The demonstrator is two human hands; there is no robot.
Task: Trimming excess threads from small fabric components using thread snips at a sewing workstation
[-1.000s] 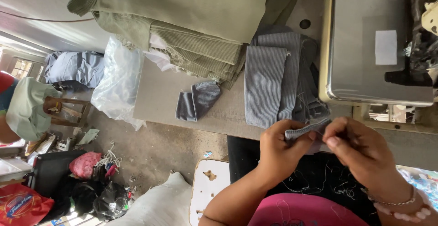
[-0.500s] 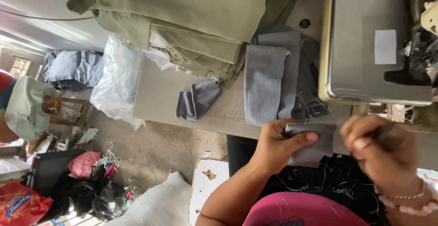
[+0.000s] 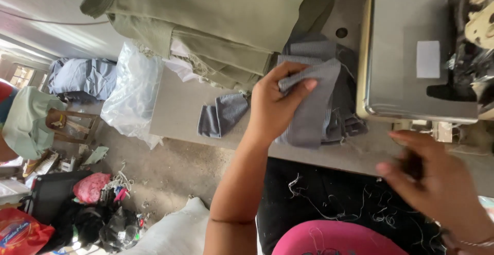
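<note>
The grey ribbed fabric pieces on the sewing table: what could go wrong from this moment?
1. The left hand pinches only the corner of one grey ribbed piece; it may drag neighbours from the grey stack, which lies close to the table edge.
2. The small folded grey piece also sits near that edge and could fall to the dirty floor.
3. The right hand is blurred near the sewing machine; it might knock it.
</note>
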